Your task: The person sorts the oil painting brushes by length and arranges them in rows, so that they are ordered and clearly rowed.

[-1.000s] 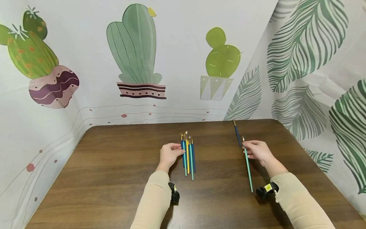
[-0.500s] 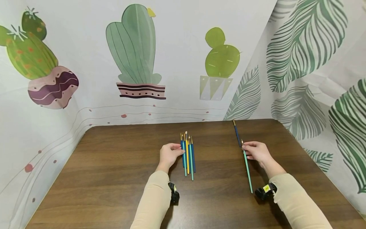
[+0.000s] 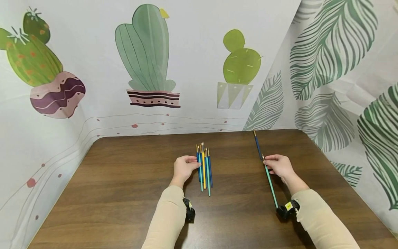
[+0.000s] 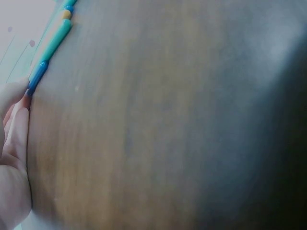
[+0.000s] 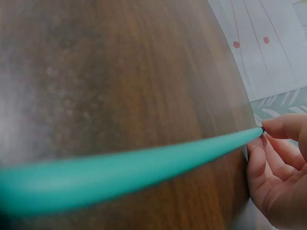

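In the head view several paintbrushes (image 3: 204,174) lie side by side on the table, with blue, teal and yellow handles and bristles pointing away. My left hand (image 3: 183,169) rests at their left side, fingers fairly straight, thumb tip over the leftmost handles. Further right, my right hand (image 3: 281,166) pinches a teal paintbrush (image 3: 271,183) near its bristle end, its handle slanting back towards me. That handle (image 5: 124,172) crosses the right wrist view. A blue paintbrush (image 3: 257,145) lies just beyond, its near end close to the teal brush's tip. In the left wrist view, blue and teal handle ends (image 4: 57,38) show.
The brown wooden table (image 3: 124,207) meets a white wall cloth (image 3: 199,69) printed with cacti and leaves at its back edge. A small black wrist camera (image 3: 287,209) sits under each forearm.
My right hand has moved slightly left and nearer, and the teal paintbrush has tilted, its handle end swinging right and its tip drawing back. The left hand and the bundle stay still.
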`<state>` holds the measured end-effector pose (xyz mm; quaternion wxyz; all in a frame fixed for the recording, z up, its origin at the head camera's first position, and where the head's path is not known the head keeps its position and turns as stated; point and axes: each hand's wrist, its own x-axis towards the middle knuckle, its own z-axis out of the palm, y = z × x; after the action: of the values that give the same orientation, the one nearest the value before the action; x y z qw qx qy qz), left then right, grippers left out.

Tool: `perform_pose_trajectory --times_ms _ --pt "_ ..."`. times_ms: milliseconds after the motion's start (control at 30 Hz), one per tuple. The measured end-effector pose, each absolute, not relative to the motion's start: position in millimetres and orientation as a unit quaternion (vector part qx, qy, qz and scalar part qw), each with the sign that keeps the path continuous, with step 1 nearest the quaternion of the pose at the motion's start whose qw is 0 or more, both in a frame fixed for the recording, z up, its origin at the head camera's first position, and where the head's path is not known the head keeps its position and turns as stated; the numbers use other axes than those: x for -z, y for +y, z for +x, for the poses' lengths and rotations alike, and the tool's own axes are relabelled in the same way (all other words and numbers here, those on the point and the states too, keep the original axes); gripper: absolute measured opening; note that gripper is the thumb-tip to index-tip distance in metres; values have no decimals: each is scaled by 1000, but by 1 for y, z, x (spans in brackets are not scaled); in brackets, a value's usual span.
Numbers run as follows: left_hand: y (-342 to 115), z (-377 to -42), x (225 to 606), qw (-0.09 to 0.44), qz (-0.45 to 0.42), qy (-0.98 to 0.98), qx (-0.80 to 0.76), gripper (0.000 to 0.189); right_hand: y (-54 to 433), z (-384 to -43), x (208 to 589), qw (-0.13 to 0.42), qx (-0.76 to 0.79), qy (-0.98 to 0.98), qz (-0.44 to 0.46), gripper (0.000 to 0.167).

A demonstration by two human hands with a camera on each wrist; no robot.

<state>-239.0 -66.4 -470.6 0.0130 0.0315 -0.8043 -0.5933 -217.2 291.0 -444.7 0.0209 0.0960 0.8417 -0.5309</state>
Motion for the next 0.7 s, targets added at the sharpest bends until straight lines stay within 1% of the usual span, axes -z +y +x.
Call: perform_pose_trajectory --times_ms 700 --pt "-66 -238 472 16 31 -803 594 29 284 -211 446 -15 477 872 110 34"
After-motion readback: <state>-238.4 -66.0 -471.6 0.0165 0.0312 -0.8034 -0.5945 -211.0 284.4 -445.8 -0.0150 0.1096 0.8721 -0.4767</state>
